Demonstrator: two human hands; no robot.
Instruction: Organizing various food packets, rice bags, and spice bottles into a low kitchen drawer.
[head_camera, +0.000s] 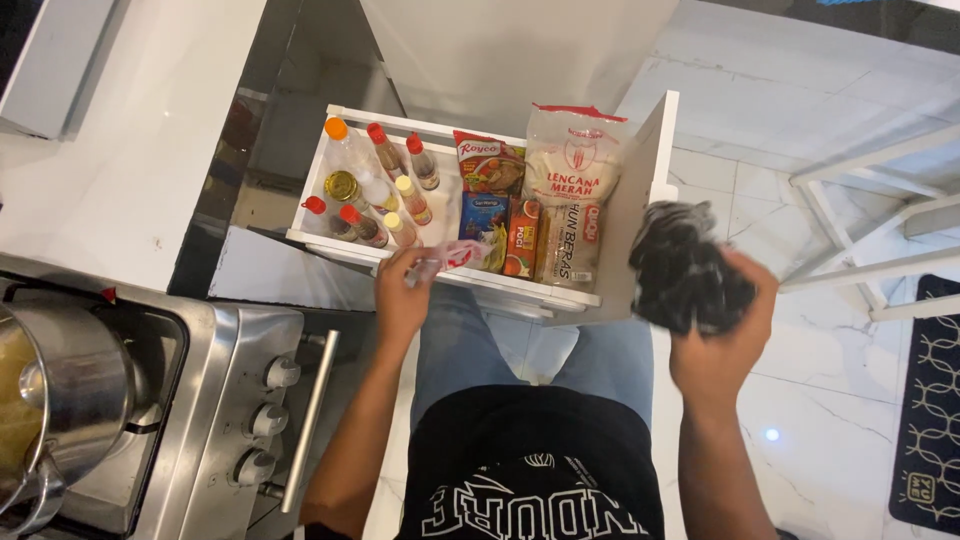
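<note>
Black crinkled plastic, bunched into a wad (688, 268), sits in the right hand (722, 335), the grip closed round its lower half and raised level with the open end panel of the drawer. Over on the other side, the left hand (403, 296) pinches a small clear plastic sachet with a red printed end (446, 259), fingers shut on it, right at the front rail of the white pull-out pantry drawer (452, 268).

Risk, as I read it: that sachet is held only by its edge over the rail, so a loose pinch could drop it down the gap between drawer and body to the white marble floor (830, 440). The black wad hangs outside the drawer too, and a swing inward could clip the tall clear bag of rice noodles with a red top (572, 160) and tip it.

Moving outward, the left compartment is packed tight with small bottles with red and orange caps (375, 190) and a gold-lidded jar (342, 185), all upright and touching. Red and orange seasoning packets (497, 195) stand in the right compartment, just beside the noodle bag, leaving little free room. At left, a steel pot (60, 385) sits on the stainless stove (215, 420), knobs facing the person. A white surface (130, 150) runs above it, and white chair legs (860, 230) stand well apart at right.
</note>
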